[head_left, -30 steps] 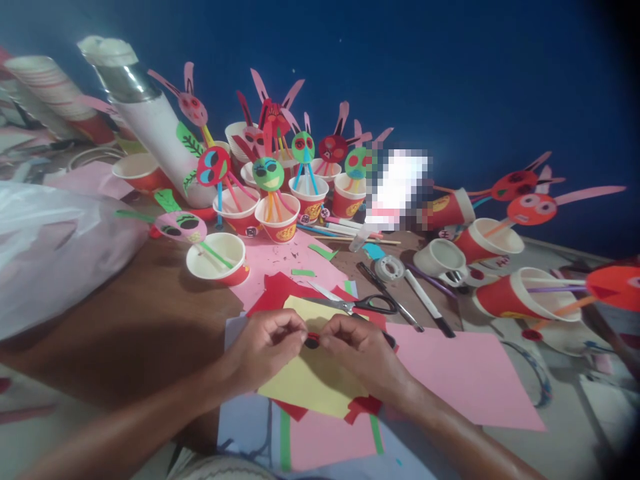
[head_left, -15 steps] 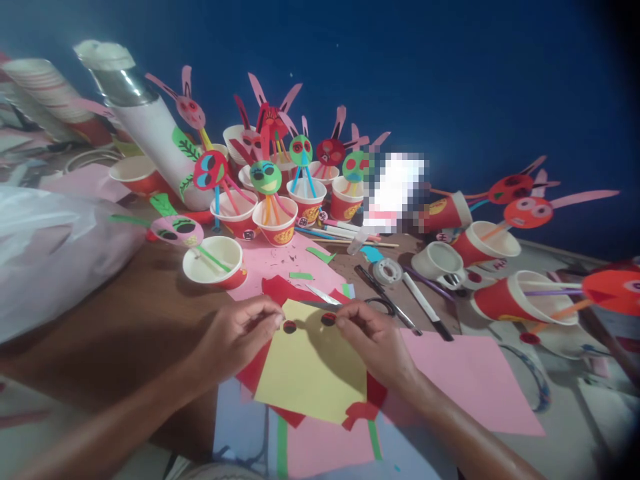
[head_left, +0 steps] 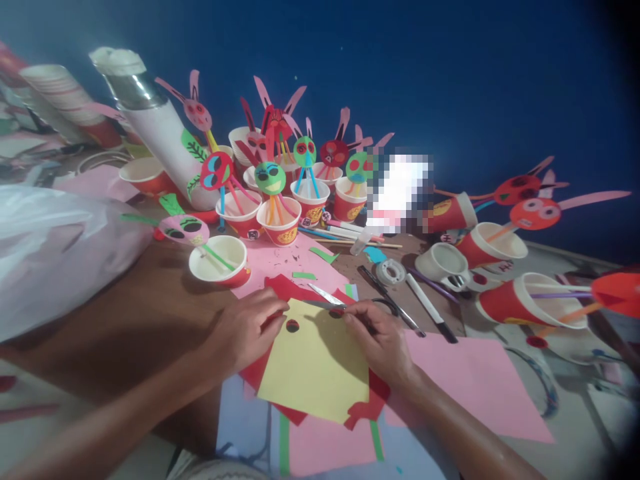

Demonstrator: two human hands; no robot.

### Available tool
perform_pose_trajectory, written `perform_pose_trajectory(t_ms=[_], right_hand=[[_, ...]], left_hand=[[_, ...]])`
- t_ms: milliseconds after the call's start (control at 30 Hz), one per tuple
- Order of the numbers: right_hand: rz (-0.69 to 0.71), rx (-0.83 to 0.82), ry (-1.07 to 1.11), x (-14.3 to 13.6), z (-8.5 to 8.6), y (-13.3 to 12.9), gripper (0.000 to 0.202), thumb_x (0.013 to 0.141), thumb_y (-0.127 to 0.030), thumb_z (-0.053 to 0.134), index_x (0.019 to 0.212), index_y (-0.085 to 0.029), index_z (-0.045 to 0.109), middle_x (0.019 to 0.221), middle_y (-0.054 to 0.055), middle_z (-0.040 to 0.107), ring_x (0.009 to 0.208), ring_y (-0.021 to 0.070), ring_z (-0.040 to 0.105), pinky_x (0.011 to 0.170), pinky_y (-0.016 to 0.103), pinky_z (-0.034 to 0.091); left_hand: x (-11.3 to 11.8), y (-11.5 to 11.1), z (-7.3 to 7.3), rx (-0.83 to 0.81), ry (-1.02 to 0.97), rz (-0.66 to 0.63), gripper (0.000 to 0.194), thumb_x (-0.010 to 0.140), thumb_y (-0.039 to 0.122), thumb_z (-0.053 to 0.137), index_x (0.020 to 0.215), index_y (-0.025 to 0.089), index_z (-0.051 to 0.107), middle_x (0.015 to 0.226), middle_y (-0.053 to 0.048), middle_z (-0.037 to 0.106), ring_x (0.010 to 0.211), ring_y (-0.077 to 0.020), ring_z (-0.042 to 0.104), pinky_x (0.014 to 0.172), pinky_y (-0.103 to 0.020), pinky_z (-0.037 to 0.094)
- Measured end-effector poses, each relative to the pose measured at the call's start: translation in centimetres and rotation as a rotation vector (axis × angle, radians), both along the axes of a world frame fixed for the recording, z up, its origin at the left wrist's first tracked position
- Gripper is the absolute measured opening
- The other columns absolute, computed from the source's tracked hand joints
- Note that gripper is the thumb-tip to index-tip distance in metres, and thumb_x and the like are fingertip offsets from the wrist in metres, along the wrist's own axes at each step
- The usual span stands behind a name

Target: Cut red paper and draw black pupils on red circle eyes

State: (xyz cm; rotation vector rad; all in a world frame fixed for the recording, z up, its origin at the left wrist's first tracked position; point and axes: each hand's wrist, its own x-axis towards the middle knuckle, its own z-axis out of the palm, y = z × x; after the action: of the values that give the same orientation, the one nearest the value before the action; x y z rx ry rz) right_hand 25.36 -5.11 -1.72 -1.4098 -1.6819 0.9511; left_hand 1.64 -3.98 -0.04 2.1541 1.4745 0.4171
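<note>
A yellow sheet of paper lies over red paper scraps. On its upper left is a small black-and-red paper circle. A second dark paper circle sits at the upper right, partly covered by the fingertips of my right hand, which are pinched at it. My left hand is closed at the sheet's upper left corner, thumb and fingertips together; what they grip is hidden. Just beyond the sheet lie scissors, their black handles partly behind my right hand.
Paper cups with straw-legged paper faces, such as a green face, crowd the back. A flask stands left of them, a plastic bag nearer. Rightward are a mug, tape roll, white marker and pink sheet.
My left hand has tilted, its fingers more curled at the sheet's corner. My right hand stays by the second circle, shifted slightly. The whole view has moved a little rightward.
</note>
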Motion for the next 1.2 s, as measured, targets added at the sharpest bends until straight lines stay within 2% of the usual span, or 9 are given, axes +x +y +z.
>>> perform_pose_trajectory(t_ms=[100,233,400,600,800,1200], right_hand=[[0.007,-0.007,-0.001,0.0,-0.1,0.0,0.016,0.084,-0.028,0.052,0.076,-0.017,0.062,0.055,-0.002,0.053,0.047,0.0099,0.044,0.043,0.02,0.035],[0.01,-0.018,-0.001,0.0,-0.1,0.1,0.017,0.084,-0.029,0.052,0.077,-0.017,0.063,0.055,-0.002,0.054,0.047,0.0103,0.045,0.044,0.02,0.035],[0.022,-0.019,-0.023,-0.1,0.0,0.1,0.017,0.084,-0.028,0.052,0.077,-0.017,0.063,0.055,-0.002,0.055,0.046,0.0101,0.046,0.043,0.02,0.035],[0.041,-0.025,-0.023,0.0,0.0,0.1,0.018,0.085,-0.028,0.051,0.078,-0.017,0.063,0.056,-0.002,0.055,0.047,0.01,0.046,0.044,0.02,0.035],[0.045,-0.027,-0.017,-0.1,0.0,0.1,0.016,0.085,-0.027,0.052,0.078,-0.018,0.063,0.057,-0.002,0.055,0.049,0.0102,0.046,0.045,0.02,0.036],[0.053,-0.025,-0.003,0.0,-0.2,0.1,0.015,0.085,-0.026,0.052,0.079,-0.017,0.062,0.057,-0.003,0.054,0.048,0.0096,0.045,0.045,0.02,0.034]], left_hand=[[0.1,0.1,0.1,-0.013,0.046,-0.025,0.02,0.086,0.028,0.049,0.098,0.019,0.062,0.094,-0.005,0.061,0.089,-0.0176,0.058,0.075,-0.026,0.046],[0.5,0.2,0.5,-0.044,0.078,-0.057,0.022,0.084,0.034,0.052,0.099,0.02,0.062,0.093,-0.004,0.061,0.087,-0.0176,0.059,0.073,-0.027,0.046],[0.6,0.3,0.6,-0.111,0.104,-0.113,0.02,0.081,0.031,0.055,0.097,0.021,0.061,0.092,-0.003,0.059,0.085,-0.0174,0.058,0.074,-0.028,0.046],[0.7,0.4,0.4,-0.139,0.127,-0.108,0.018,0.08,0.029,0.055,0.096,0.022,0.06,0.093,-0.003,0.057,0.086,-0.0176,0.057,0.073,-0.027,0.044],[1.1,0.6,1.0,-0.198,0.142,-0.103,0.012,0.081,0.028,0.053,0.089,0.022,0.061,0.088,0.0,0.057,0.08,-0.0157,0.057,0.072,-0.027,0.042],[1.3,1.1,1.3,-0.236,0.206,-0.135,0.012,0.083,0.03,0.053,0.087,0.021,0.061,0.089,0.0,0.058,0.079,-0.0156,0.058,0.068,-0.027,0.041]])
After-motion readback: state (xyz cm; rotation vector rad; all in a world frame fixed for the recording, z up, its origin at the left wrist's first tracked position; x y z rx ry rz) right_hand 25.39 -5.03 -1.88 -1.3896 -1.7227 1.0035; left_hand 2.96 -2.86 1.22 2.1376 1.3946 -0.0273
